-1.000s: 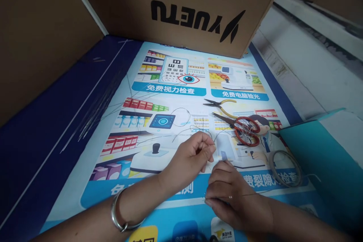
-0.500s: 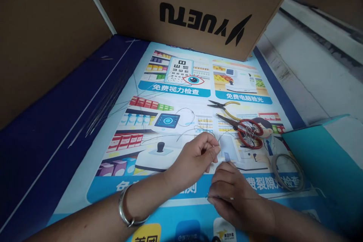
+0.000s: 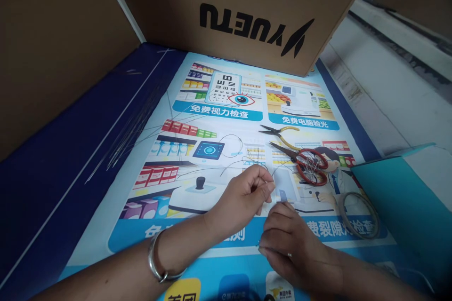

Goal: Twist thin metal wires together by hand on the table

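My left hand (image 3: 247, 190), with a silver bangle (image 3: 152, 261) on its wrist, is closed in a pinch on a thin wire (image 3: 273, 172) near the middle of the printed sheet. Close below and to the right, my right hand (image 3: 291, 240) has its fingers curled tight around a thin wire; most of it is hidden in the fist, and small bright bits show at the fingers. Red-handled scissors (image 3: 310, 166) lie beyond my hands, just below yellow-handled pliers (image 3: 280, 132). Loose curled wire (image 3: 231, 164) rests by my left fingertips.
A wire coil (image 3: 377, 221) lies to the right, beside a teal box (image 3: 399, 193). Several straight thin wires (image 3: 122, 138) lie along the left. A large cardboard box (image 3: 176, 19) stands at the back, with another cardboard panel (image 3: 52, 56) on the left.
The wire trailing from my right hand has swung down towards the lower right. My left hand stays in place, and both hands remain closed.
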Demonstrator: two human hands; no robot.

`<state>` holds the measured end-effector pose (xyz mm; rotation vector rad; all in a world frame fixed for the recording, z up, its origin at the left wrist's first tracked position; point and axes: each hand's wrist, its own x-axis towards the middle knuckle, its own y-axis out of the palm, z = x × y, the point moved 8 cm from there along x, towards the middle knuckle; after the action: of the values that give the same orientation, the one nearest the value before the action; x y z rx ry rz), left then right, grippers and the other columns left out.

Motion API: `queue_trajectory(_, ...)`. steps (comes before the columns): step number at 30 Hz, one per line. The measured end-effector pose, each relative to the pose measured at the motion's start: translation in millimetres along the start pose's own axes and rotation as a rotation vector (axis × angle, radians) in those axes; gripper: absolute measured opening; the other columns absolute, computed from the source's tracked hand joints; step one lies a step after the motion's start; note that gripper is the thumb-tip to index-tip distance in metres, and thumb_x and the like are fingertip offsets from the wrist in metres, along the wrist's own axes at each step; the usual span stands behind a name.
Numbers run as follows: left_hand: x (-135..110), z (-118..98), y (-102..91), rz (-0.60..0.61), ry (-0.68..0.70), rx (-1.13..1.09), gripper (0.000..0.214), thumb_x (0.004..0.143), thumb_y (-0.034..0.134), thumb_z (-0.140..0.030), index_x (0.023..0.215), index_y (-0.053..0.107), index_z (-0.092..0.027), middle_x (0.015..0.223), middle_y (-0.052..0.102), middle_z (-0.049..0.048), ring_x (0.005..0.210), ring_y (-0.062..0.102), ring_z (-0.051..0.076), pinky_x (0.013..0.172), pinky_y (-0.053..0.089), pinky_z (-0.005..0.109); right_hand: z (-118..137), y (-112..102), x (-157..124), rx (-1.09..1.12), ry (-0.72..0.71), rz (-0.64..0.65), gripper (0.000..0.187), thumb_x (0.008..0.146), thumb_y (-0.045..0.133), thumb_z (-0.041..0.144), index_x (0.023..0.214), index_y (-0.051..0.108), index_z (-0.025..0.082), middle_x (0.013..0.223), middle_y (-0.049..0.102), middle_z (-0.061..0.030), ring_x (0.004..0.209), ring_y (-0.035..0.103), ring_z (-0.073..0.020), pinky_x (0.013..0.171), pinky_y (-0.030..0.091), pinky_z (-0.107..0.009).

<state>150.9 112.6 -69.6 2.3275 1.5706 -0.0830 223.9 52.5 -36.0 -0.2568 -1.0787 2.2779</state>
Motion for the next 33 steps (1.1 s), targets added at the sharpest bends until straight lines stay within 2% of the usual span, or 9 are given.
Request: queue_trajectory(33,1.6,-2.7,0.4,-0.002,0.024,0.009,0.012,0.087,0.049,-0.031,0.089,0.049,-0.019,0.065,0.054,-0.0046,0.045,0.042,0.005,0.045,0.035,0.019,3.4,3.2,-3.0,-0.044,-0.044,0.024,0.008,0.084,0.046,0.013,0.08,0.053,0.016,0.076,0.053,-0.0038,0.075,0.041,-0.0184,0.071,0.033,-0.036)
